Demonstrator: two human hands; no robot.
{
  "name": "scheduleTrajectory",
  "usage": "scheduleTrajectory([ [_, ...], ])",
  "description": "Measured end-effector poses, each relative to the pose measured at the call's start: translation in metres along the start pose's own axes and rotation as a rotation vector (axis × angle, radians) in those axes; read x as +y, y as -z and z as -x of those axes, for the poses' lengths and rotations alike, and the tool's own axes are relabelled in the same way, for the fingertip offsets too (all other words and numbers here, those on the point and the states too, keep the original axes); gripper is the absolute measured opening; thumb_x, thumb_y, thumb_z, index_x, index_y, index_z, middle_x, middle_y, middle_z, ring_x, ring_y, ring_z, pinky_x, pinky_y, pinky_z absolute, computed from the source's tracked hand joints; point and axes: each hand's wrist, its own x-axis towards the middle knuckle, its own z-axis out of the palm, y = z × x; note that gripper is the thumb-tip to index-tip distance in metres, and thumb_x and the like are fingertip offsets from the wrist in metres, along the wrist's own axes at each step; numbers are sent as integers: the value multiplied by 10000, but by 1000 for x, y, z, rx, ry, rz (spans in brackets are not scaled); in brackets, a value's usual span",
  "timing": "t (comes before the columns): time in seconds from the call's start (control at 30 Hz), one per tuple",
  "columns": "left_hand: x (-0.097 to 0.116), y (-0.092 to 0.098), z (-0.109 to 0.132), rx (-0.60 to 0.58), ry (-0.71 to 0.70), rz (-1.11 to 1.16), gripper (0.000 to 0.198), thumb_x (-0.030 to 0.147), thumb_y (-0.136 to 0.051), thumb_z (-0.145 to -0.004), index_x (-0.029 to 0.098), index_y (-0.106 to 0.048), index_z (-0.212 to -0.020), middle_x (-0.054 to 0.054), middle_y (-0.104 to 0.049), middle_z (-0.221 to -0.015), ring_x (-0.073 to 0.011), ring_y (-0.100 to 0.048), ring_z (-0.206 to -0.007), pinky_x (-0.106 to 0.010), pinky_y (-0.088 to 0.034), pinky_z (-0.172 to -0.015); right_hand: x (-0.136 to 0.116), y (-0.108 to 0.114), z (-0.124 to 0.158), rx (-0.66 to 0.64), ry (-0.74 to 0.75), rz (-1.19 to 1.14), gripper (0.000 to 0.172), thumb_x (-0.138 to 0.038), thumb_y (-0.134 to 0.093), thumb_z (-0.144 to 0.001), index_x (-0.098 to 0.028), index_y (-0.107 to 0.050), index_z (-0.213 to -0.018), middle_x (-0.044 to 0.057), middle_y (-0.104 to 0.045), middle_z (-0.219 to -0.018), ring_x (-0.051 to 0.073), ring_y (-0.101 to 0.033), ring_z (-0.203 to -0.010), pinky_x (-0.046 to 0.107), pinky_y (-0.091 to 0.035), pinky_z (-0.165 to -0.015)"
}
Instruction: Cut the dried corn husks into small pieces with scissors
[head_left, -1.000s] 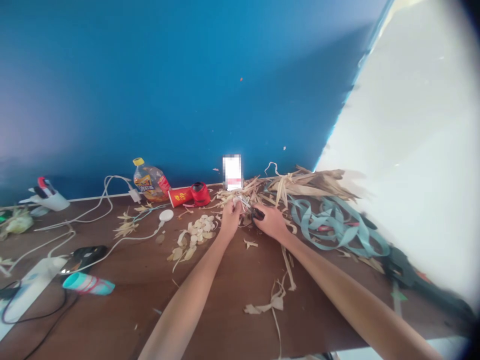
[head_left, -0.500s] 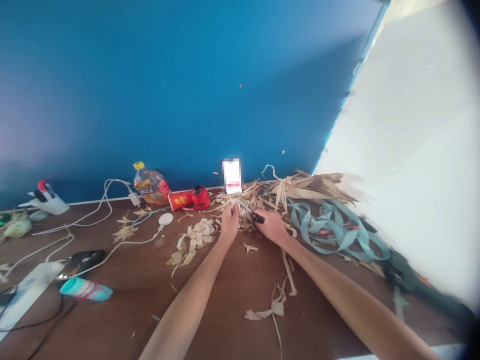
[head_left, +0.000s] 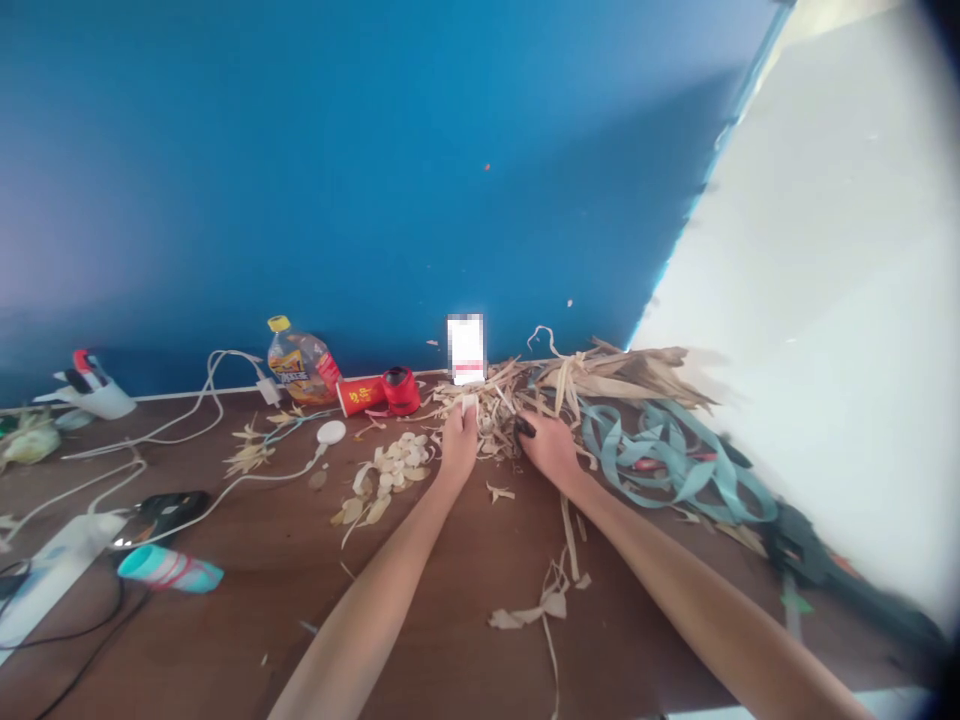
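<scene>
My left hand [head_left: 458, 440] is closed, thumb up, on a small pale piece of dried husk [head_left: 469, 402]. Black-handled scissors [head_left: 526, 427] are gripped in my right hand [head_left: 553, 450], their blades pointing up and left, apart from the pale piece. Below and between both hands lies a heap of dry husk scraps [head_left: 495, 436]. A pile of cut, rounded pale pieces [head_left: 397, 465] sits left of my left forearm. Beyond my right hand rests a bundle of long dried husks [head_left: 622, 378].
Light-blue ribbon [head_left: 667, 460] lies tangled at right, near a black tool [head_left: 802, 545]. A red paper cup [head_left: 362, 396], a red tape roll [head_left: 401, 390] and a plastic bottle [head_left: 296, 365] line the wall. Cables, a power strip [head_left: 56, 575] and a turquoise roll [head_left: 171, 569] occupy the left.
My right hand has drawn the scissors slightly right, away from the piece in my left hand. The blades now point more steeply upward. My left hand stays nearly in place.
</scene>
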Motion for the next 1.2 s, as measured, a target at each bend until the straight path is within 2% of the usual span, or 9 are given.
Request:
scheduleTrajectory([
  [0.1, 0, 0, 1, -39, 41, 16, 327, 473, -397, -910, 196, -465, -750, 18, -476, -603, -130, -466, -564, -261, -368, -592, -5, 3, 1, -64, 57, 64, 286, -265, -527, -773, -283, -665, -1023, 14, -737, -929, 222, -662, -832, 275, -427, -697],
  [0.23, 2, -1, 1, -66, 96, 104, 320, 495, -404, -901, 197, -460, -800, 23, -497, -614, -117, -481, -504, -250, -384, -532, -11, 6, 3, -67, 56, 83, 320, -291, -539, -760, -308, -642, -1063, 0, -730, -971, 215, -651, -865, 268, -422, -699],
  [0.4, 4, -1, 0, -48, 65, 151, 256, 434, -456, -885, 184, -494, -839, -11, -580, -706, -129, -559, -550, -259, -438, -568, -13, 7, 2, -100, 64, 99, 305, -301, -548, -756, -303, -650, -1044, 7, -730, -963, 221, -651, -867, 266, -418, -677],
  [0.57, 0, -4, -1, -24, 79, 268, 176, 344, -531, -842, 176, -518, -890, -29, -589, -815, -145, -615, -639, -282, -499, -623, -12, 8, 2, -145, 106, 94, 349, -285, -551, -769, -308, -641, -1105, 9, -732, -991, 220, -662, -872, 261, -422, -688],
  [0.9, -5, -6, -4, -129, 100, 519, 306, 389, -630, -787, 152, -524, -948, -34, -625, -845, -150, -643, -681, -348, -551, -727, -6, 6, 1, -137, 159, 24, 405, -232, -543, -781, -286, -610, -1177, 16, -725, -1043, 219, -672, -896, 264, -448, -734],
  [1.2, -6, -6, -5, -150, 159, 482, 357, 413, -650, -773, 156, -537, -995, -48, -656, -826, -139, -628, -589, -300, -529, -617, -2, 3, -2, -137, 126, -29, 445, -209, -561, -768, -299, -614, -1200, 4, -721, -1072, 225, -668, -946, 282, -459, -813],
])
